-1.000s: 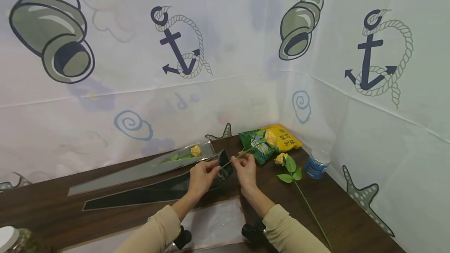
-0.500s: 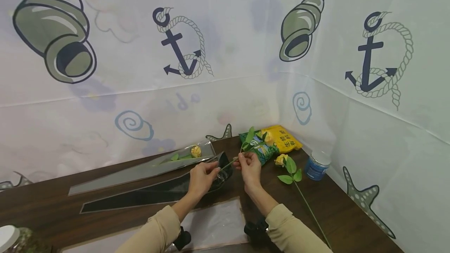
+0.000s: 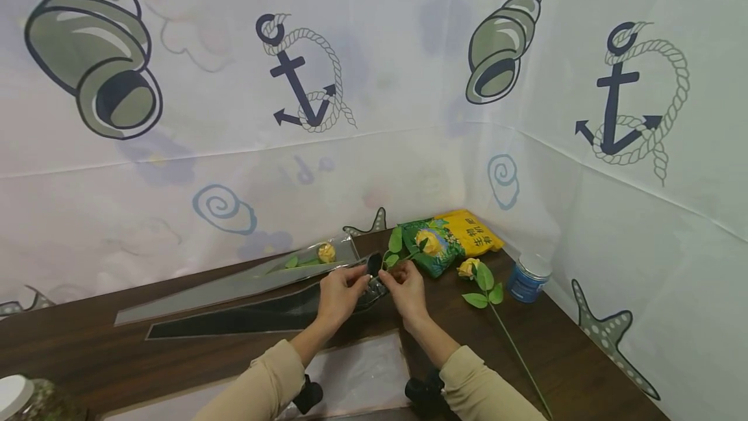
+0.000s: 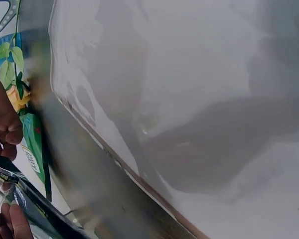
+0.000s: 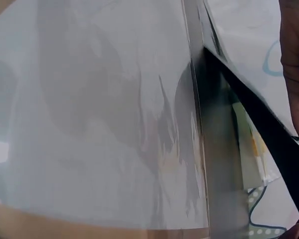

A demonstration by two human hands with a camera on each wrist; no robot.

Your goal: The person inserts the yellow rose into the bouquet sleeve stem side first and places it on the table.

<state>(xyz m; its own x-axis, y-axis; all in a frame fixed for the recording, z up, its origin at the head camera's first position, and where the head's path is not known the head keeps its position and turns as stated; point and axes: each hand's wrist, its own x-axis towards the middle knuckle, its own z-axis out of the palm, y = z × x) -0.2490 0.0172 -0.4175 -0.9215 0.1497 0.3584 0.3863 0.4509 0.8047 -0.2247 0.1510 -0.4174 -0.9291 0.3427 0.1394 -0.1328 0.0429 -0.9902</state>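
Note:
The left hand (image 3: 339, 294) pinches the open end of a long black-backed clear sleeve (image 3: 234, 318), which tapers away to the left. Close beside it, the right hand (image 3: 409, 294) pinches the green stem of a yellow rose at the sleeve's mouth; the stem's lower part is hidden. The rose's bloom (image 3: 429, 243) and leaves (image 3: 395, 239) stand above the right fingers, outside the sleeve. In the left wrist view the black sleeve (image 4: 45, 211) runs between both hands. The right wrist view shows its dark side (image 5: 269, 124), with the right fingertips (image 5: 295, 231) at the lower corner.
Behind lies a grey sleeve (image 3: 193, 297) with a yellow rose (image 3: 326, 252) inside. A green-and-yellow packet (image 3: 467, 229), another rose (image 3: 469, 267) and a blue can (image 3: 528, 278) are at right. Flat clear sleeves (image 3: 362, 372) lie in front; a white-lidded jar (image 3: 14, 395) stands at left.
The right hand has moved left to the sleeve's mouth with the rose. Its bloom and leaves have come closer to the sleeve, and less stem shows between the hands. The left hand has barely moved.

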